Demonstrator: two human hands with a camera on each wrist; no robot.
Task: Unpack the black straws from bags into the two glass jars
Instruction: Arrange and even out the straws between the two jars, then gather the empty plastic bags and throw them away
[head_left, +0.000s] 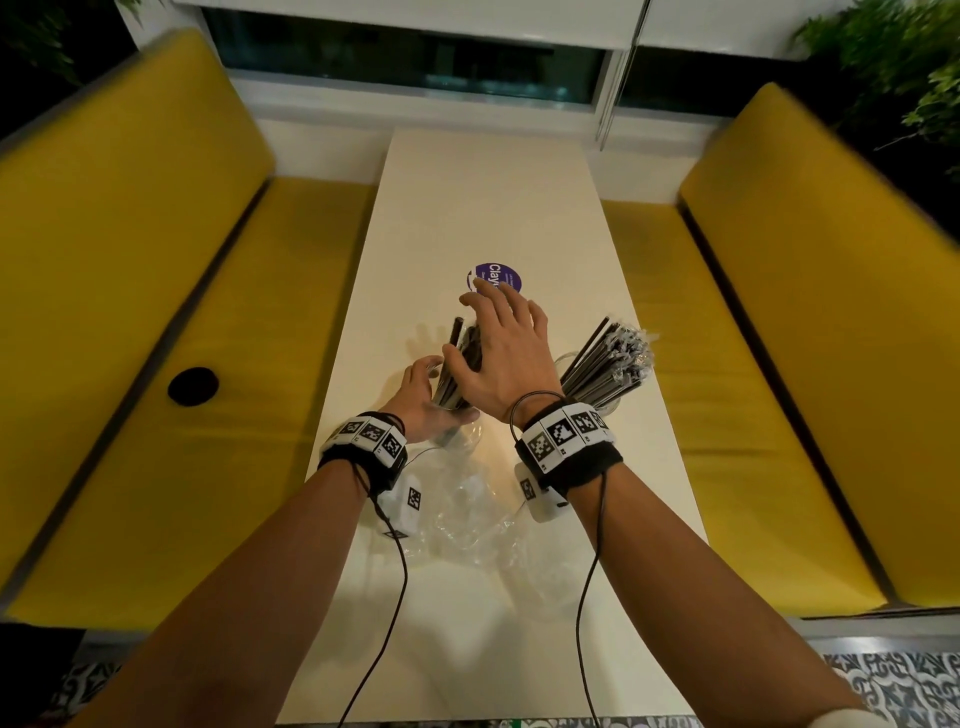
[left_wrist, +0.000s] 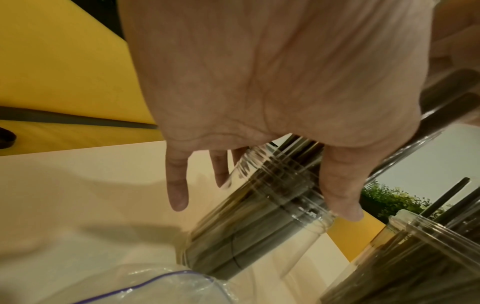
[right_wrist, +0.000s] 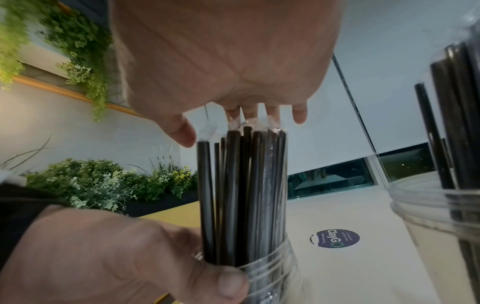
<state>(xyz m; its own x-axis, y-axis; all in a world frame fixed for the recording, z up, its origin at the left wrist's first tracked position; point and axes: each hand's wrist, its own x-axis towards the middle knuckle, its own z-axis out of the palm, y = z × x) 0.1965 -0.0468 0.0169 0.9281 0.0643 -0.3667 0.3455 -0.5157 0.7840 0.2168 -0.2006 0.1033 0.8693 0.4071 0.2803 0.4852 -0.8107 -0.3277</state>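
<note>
My left hand (head_left: 415, 397) grips a glass jar (left_wrist: 259, 216) around its body, thumb on the near side, and the jar leans a little on the white table (head_left: 493, 197). A bundle of black straws (right_wrist: 244, 185) stands in it, some still in clear wrappers. My right hand (head_left: 501, 353) is flat and spread over the straw tops, and its fingers (right_wrist: 272, 112) touch the upper ends. To the right stands the second glass jar (right_wrist: 436, 205), with many black straws (head_left: 608, 364) fanned out of it.
Crumpled clear plastic bags (head_left: 467, 512) lie on the table between my forearms, one with a purple zip line (left_wrist: 145, 286). A round purple sticker (head_left: 498, 278) lies beyond my hands. Yellow benches (head_left: 156, 312) flank the narrow table on both sides.
</note>
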